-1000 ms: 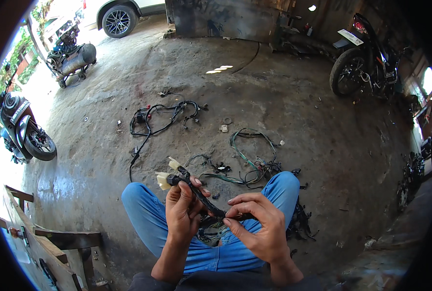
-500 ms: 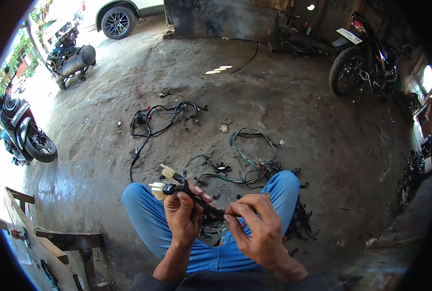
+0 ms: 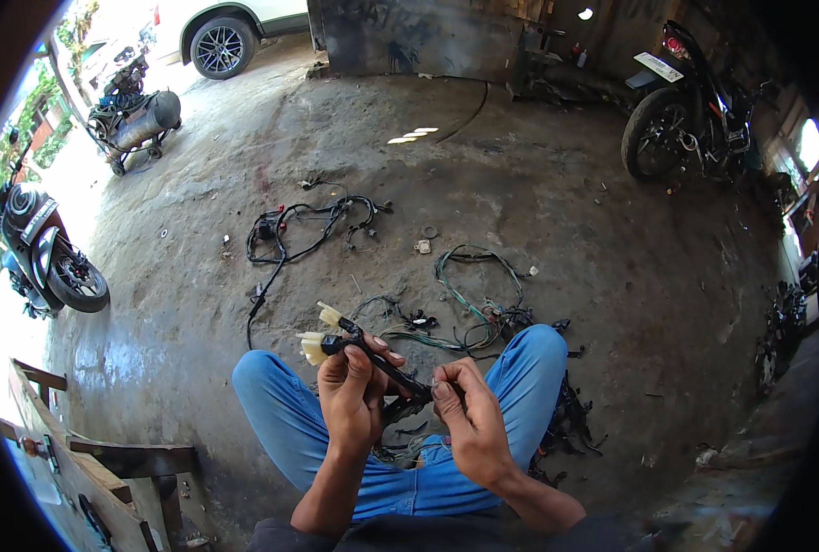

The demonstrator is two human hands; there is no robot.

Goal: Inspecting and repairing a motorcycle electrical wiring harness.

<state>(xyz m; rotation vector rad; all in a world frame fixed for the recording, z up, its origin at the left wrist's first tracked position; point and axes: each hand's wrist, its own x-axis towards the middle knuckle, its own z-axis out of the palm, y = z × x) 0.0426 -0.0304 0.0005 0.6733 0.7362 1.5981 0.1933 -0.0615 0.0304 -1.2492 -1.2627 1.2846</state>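
Between my knees I hold up a black-wrapped wiring harness [image 3: 389, 370]. Two cream plastic connectors [image 3: 314, 347] stick out of its upper left end. My left hand [image 3: 352, 396] is closed around the harness just below those connectors, thumb on top. Farther down its length, my right hand [image 3: 469, 414] pinches the wrapped part between thumb and fingers; what exactly lies in that pinch is partly hidden. A loop of the harness hangs below, between the hands. Loose wires [image 3: 396, 453] show under it, near my lap.
On the concrete floor ahead lie a black harness [image 3: 285, 244] and a coil of green wires [image 3: 465, 299]. Dark wire pieces [image 3: 570, 419] lie beside my right knee. A wooden frame [image 3: 129, 455] stands at near left, motorcycles [image 3: 69, 271] at both sides, a compressor [image 3: 143, 124] far left.
The harness and connectors have shifted slightly right. My right hand has turned more upright, its fingers drawn in, and more of the harness's lower loop now shows.
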